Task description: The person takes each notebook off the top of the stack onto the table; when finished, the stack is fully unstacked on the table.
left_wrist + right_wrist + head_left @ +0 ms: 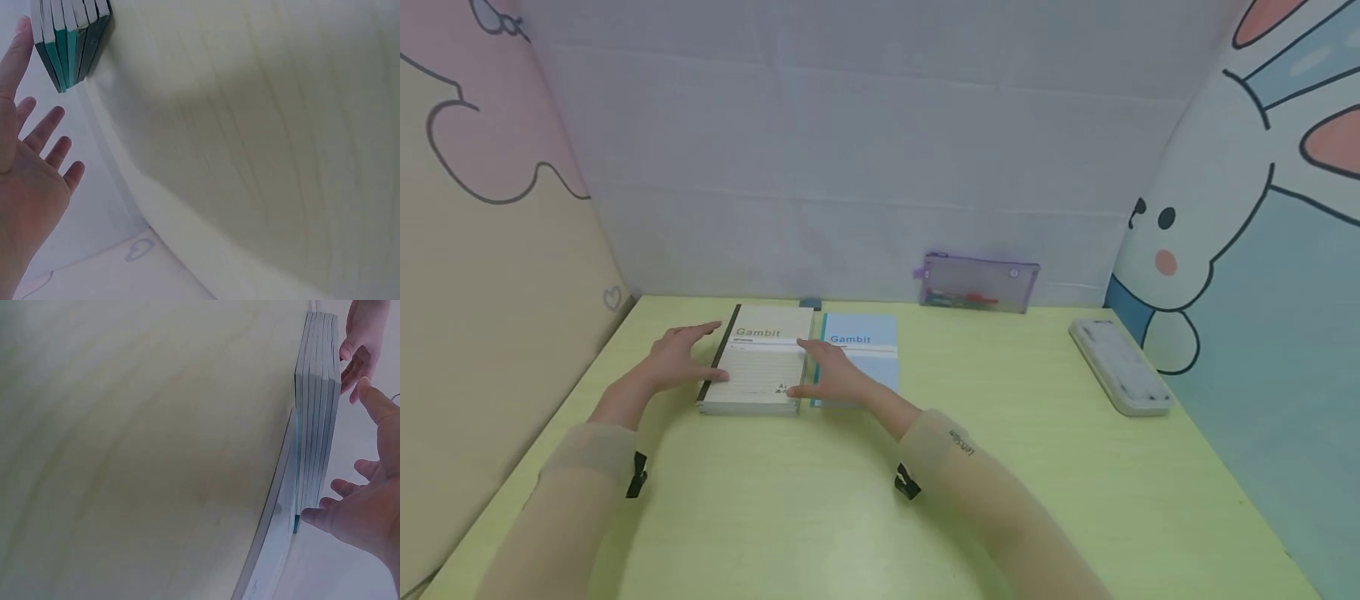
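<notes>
A stack of several cream "Gambit" notebooks (pixel 762 360) with dark spines lies at the back left of the yellow-green table (pixel 820 508). A single blue "Gambit" notebook (pixel 868 346) lies flat just to its right. My left hand (pixel 688 357) presses straight fingers against the stack's spine side. My right hand (pixel 822 372) rests over the blue notebook, its fingers touching the stack's right side. The left wrist view shows the open left hand (pixel 31 162) beside the stack's spines (pixel 69 37). In the right wrist view the right hand's fingers (pixel 369 509) meet the stack's edge (pixel 315 412).
A translucent purple pencil pouch (pixel 979 283) leans on the back panel. A white oblong case (pixel 1120 367) lies at the right. Cartoon panels wall in the left (pixel 490 275), back and right (pixel 1262 250) sides. A small dark object (pixel 810 303) sits behind the stack.
</notes>
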{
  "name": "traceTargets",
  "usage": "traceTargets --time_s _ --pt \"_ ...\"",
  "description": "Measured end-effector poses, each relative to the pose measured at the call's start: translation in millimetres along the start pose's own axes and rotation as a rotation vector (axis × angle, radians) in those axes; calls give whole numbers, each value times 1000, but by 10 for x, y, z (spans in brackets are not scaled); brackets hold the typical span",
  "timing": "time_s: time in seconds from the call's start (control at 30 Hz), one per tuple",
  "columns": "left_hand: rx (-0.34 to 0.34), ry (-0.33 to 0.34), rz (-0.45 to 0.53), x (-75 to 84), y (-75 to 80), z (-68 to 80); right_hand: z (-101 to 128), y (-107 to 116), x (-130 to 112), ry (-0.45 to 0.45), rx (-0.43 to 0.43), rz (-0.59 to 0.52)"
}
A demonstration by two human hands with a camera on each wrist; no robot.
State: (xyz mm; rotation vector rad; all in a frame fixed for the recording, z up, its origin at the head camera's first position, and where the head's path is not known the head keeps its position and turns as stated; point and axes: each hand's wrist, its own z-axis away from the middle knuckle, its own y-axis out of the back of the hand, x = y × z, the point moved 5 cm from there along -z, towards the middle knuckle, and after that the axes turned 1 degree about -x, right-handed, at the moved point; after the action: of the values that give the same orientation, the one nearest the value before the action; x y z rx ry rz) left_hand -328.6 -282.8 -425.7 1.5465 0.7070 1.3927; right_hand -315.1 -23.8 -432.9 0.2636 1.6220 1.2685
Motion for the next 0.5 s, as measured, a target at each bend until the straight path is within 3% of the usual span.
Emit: traceTargets --time_s 0.5 --pt "-113 17 133 -244 -156 -15 -109 -209 -6 -115 28 -71"
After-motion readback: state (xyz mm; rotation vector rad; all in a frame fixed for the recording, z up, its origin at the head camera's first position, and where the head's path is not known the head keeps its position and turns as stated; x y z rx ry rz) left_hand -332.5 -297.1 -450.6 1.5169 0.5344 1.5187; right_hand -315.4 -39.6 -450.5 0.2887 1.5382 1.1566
